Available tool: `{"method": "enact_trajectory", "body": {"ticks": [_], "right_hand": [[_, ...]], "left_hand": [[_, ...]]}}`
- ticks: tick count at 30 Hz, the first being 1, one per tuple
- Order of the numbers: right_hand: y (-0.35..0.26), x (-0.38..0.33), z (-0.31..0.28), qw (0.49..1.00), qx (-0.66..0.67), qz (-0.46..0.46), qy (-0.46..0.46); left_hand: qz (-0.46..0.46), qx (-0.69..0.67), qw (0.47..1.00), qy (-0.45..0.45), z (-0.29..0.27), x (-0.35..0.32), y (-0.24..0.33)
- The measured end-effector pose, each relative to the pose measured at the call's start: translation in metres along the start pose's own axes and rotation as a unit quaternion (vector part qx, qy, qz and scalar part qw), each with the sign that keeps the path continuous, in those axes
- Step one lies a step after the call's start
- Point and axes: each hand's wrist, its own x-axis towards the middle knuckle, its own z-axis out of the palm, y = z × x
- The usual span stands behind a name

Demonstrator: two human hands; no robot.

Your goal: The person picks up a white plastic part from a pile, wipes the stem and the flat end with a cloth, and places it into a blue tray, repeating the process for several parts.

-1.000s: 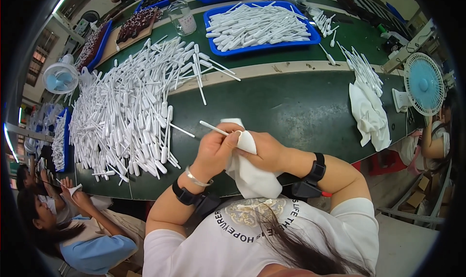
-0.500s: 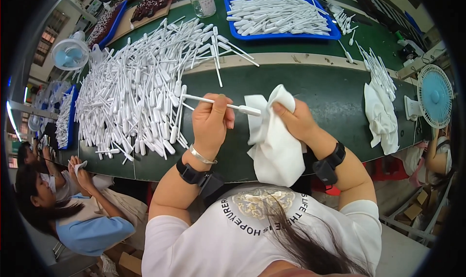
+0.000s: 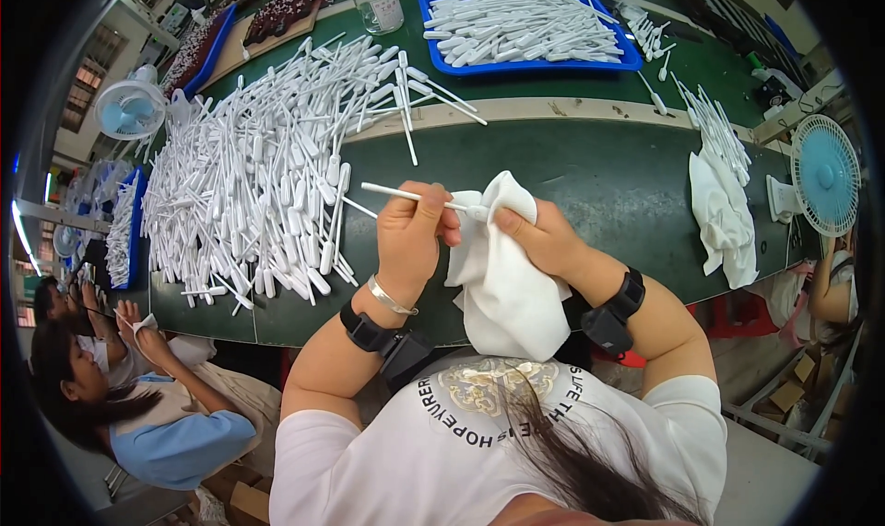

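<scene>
Fingers of the left hand (image 3: 410, 231) are clamped on a white thick-ended stick (image 3: 381, 189); a white cloth (image 3: 507, 291) is pinched by those of the right hand (image 3: 546, 238). Above the bench (image 3: 599, 185), the stick's far end is met by the cloth. Wiping seems in hand; steady pinching is called for. Lettering is borne by the shirt (image 3: 392, 461); the glass bottle's (image 3: 373, 5) label cannot be read.

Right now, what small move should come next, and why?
Perhaps the right hand should pinch the cloth snugly round the far end of the stick: the left hand holds the stick, and that end meets the cloth.
</scene>
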Motion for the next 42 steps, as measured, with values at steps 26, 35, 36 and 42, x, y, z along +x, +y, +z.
{"method": "enact_trajectory", "body": {"ticks": [26,35,36,42], "right_hand": [[0.014,0.017,-0.028,0.984,0.130,0.106,-0.050],[0.012,0.025,-0.037,0.981,0.118,0.092,-0.122],[0.014,0.025,-0.038,0.983,0.109,0.082,-0.125],[0.017,0.026,-0.039,0.984,0.095,0.072,-0.134]], "left_hand": [[0.274,0.709,0.622,-0.187,0.083,0.206,0.062],[0.145,0.845,0.494,-0.147,0.059,0.403,0.028],[0.116,0.852,0.489,-0.147,0.062,0.406,0.021],[0.132,0.814,0.550,-0.129,0.067,0.393,0.023]]}}
